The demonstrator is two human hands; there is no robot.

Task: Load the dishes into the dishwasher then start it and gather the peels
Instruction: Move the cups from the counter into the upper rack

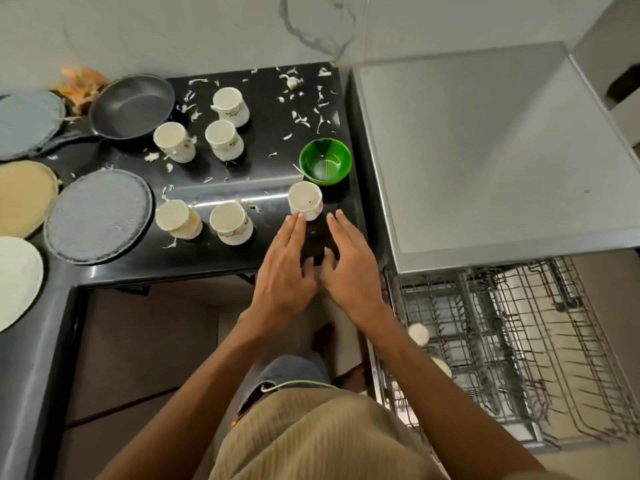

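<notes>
Below, at the right, the open dishwasher [485, 168] is seen with its wire rack [512, 348] pulled out near the person; two pale cups [419, 334] are seated at the rack's left edge. To the left, a black countertop [207, 265] is spread with dishes. Four plates are laid along its left side: a grey plate [98, 216] nearest the middle, a tan plate [24, 197] beside it, a white plate [17, 282] nearer the viewer, and another grey plate [26, 123] further back. A dark frying pan [131, 107] is set at the far left, its handle lying against the far grey plate, with orange-brown peels [83, 83] heaped behind it. A green bowl [325, 161] is placed near the counter's right edge. Six white cups are stood upright on the counter; one cup [304, 200] stands just in front of the bowl. The left hand [284, 268] is stretched forward with straight fingers, whose tips are touching that cup's near side. The right hand [349, 261] is held just beside it, fingers straight and spread, holding nothing. White peel scraps [301, 119] are scattered over the far part of the counter.
</notes>
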